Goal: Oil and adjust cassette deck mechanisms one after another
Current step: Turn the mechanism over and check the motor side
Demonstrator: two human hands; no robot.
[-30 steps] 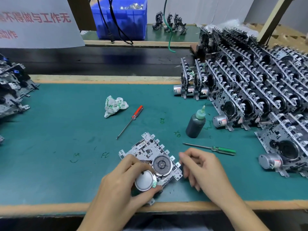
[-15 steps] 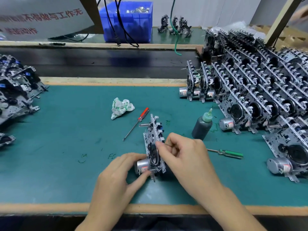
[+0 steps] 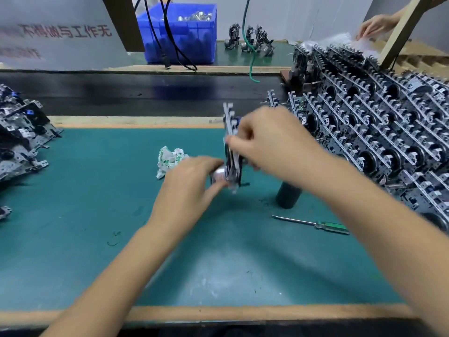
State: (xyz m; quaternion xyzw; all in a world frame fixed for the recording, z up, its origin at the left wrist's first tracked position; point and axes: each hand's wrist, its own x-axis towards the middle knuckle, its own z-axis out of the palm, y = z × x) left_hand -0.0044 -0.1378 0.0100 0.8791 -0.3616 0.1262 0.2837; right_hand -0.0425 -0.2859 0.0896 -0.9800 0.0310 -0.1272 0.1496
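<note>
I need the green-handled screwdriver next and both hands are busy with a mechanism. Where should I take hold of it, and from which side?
Probably grip the green-handled screwdriver by its green handle, the thicker end, pointing right. It lies flat on the mat with bare mat on its near side, so come down from above and the near side with the right hand, clear of the dark bottle behind it.

Cassette deck mechanism point(image 3: 232, 152) held on edge above mat point(image 3: 97, 215) centre, left hand point(image 3: 192, 188) at its 7 o'clock, right hand point(image 3: 274, 147) at its 3 o'clock. Crumpled rag point(image 3: 168, 161) at 9 o'clock of mechanism; oil bottle point(image 3: 288, 197) at 4 o'clock, screwdriver point(image 3: 313, 223) just before bottle. Stacked mechanisms point(image 3: 379, 132) at 3 o'clock, smaller pile point(image 3: 19, 139) at 9 o'clock, parts bin point(image 3: 179, 32) at 12 o'clock beyond conveyor belt point(image 3: 145, 93).
</note>
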